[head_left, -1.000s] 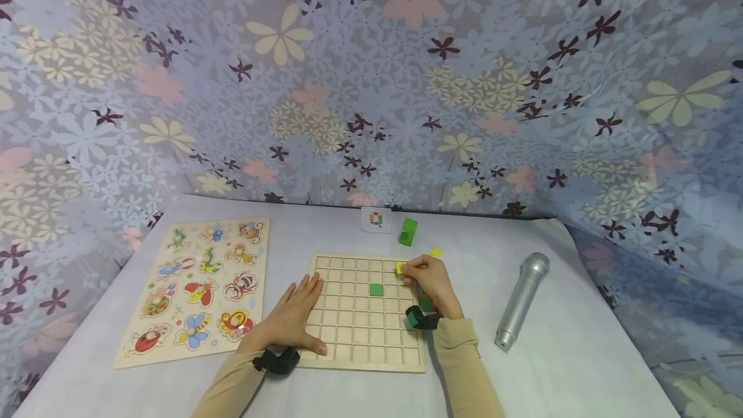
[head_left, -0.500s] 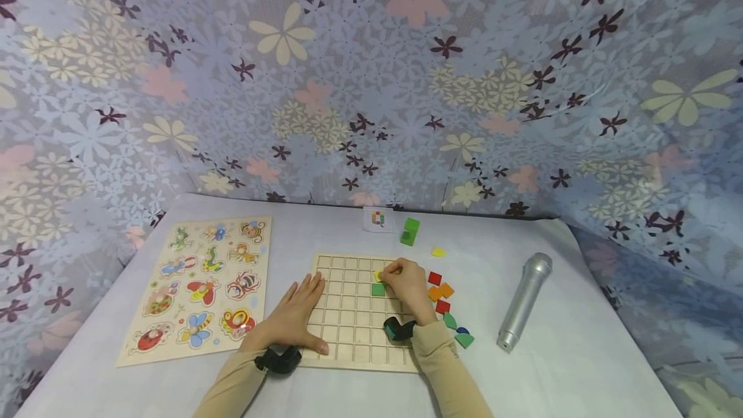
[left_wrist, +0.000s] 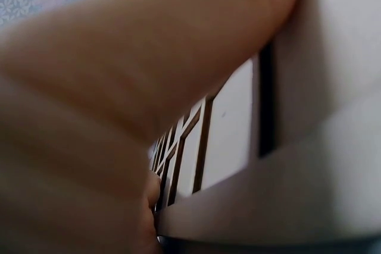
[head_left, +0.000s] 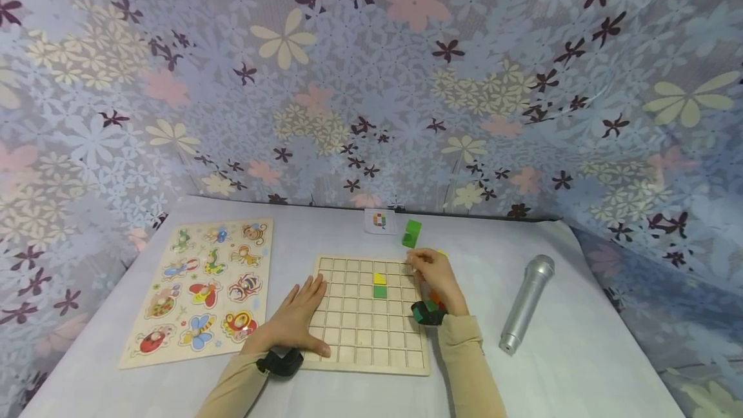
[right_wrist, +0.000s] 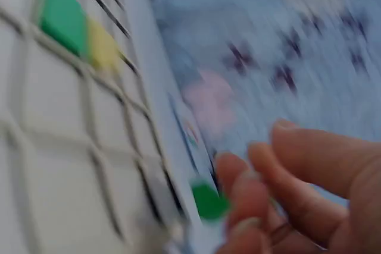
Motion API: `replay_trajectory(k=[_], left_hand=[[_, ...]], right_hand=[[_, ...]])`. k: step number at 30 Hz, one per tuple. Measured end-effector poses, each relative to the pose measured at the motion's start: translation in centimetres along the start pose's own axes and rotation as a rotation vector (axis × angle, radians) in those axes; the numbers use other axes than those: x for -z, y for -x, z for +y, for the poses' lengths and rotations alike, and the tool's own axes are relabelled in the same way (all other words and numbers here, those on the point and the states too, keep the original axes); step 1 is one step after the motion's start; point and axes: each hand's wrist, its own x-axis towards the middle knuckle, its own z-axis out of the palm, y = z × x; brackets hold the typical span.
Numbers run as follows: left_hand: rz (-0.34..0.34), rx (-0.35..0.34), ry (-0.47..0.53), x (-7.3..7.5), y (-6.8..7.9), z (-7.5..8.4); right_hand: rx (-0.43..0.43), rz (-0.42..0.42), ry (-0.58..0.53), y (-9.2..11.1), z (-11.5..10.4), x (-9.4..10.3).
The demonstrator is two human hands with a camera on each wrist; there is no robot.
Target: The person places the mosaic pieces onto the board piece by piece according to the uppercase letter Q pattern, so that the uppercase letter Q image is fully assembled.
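Observation:
On the left edge of a wooden grid board [head_left: 348, 334] rests my left hand [head_left: 293, 321], its fingers spread along the frame and the thumb near the front corner. A green square tile [head_left: 380, 291] sits in one cell, with a yellow square tile [head_left: 380, 278] in the cell just behind it. My right hand [head_left: 436, 276] is above the board's back right corner, fingers loosely bent. In the right wrist view nothing shows between its thumb and fingers. Red and orange pieces [head_left: 434, 298] lie right of the board, partly hidden by that hand.
Behind the board lie a small picture card [head_left: 380, 220] and green pieces [head_left: 412, 233]. An insect picture puzzle [head_left: 200, 295] lies at the left. A silver microphone-shaped cylinder [head_left: 527, 305] lies at the right. A flowered cloth [head_left: 371, 82] hangs behind the table.
My right hand carried the yellow tile left into the cell behind the green one and let go. It then moved back right, past the board's corner. My left hand stayed put.

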Motion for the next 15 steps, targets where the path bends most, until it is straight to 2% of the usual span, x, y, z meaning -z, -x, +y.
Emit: replay_trajectory(k=[2, 5, 9, 15], left_hand=[[-0.002, -0.001, -0.003, 0.0, 0.0, 0.1], [0.002, -0.001, -0.010, 0.0, 0.0, 0.1], [0.005, 0.001, -0.009, 0.0, 0.1, 0.2], [0.009, 0.006, 0.002, 0.0, 0.0, 0.2]], right_hand=[[-0.045, 0.074, -0.084, -0.6, 0.8, 1.7], [-0.086, 0.178, -0.119, -1.6, 2.0, 3.4], [-0.076, 0.242, -0.044, -2.4, 2.9, 4.1], [-0.011, 0.308, 0.065, -2.9, 3.2, 3.2]])
